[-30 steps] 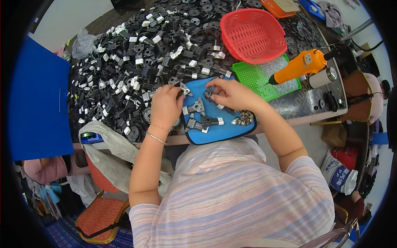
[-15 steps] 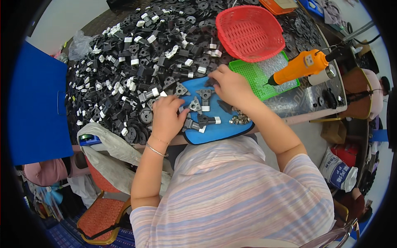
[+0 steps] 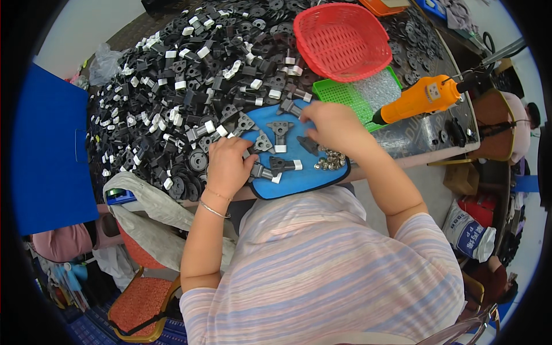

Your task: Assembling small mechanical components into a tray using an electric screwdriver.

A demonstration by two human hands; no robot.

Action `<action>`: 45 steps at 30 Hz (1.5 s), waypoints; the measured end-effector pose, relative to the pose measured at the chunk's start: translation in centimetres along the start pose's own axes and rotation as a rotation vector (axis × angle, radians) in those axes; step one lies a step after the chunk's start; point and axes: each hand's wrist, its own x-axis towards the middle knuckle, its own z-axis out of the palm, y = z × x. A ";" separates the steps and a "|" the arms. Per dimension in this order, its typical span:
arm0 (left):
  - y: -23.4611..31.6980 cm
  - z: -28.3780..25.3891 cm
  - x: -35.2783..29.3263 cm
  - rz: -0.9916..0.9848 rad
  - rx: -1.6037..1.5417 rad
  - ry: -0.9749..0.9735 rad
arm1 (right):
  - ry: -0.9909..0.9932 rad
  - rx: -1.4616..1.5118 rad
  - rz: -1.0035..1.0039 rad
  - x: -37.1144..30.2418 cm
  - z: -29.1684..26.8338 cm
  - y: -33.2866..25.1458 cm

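On the blue mat [image 3: 296, 188] at mid-frame, a few white-tipped brackets [image 3: 280, 131] are laid out near loose metal fasteners [image 3: 330, 160]; whether any bracket is finished I cannot tell. The left hand [image 3: 229, 164] bends over the mat's left edge and the right hand [image 3: 336, 127] over its upper right, both close to brackets, but whether their fingers are clamped on anything is unclear. Much seems left: a pile of similar parts [image 3: 167, 95] fills the upper left, and the orange electric screwdriver [image 3: 420, 99] at upper right is in neither hand.
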 end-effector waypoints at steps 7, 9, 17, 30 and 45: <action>-0.1 -0.1 0.4 0.007 0.038 -0.009 | -0.060 -0.138 -0.026 -2.0 2.7 -0.5; -0.1 -0.5 0.3 -0.006 0.048 -0.022 | -0.045 -0.140 -0.018 -2.0 2.8 -0.3; 1.5 -1.9 -2.0 0.023 -0.151 0.050 | 0.066 0.230 -0.135 -1.1 -0.4 1.2; 2.0 0.4 -4.2 -0.022 -0.127 0.047 | -0.121 0.020 -0.202 -1.6 2.0 -2.4; 2.5 -0.6 -3.7 0.111 -0.018 -0.044 | -0.198 -0.043 -0.144 -2.8 2.9 -2.4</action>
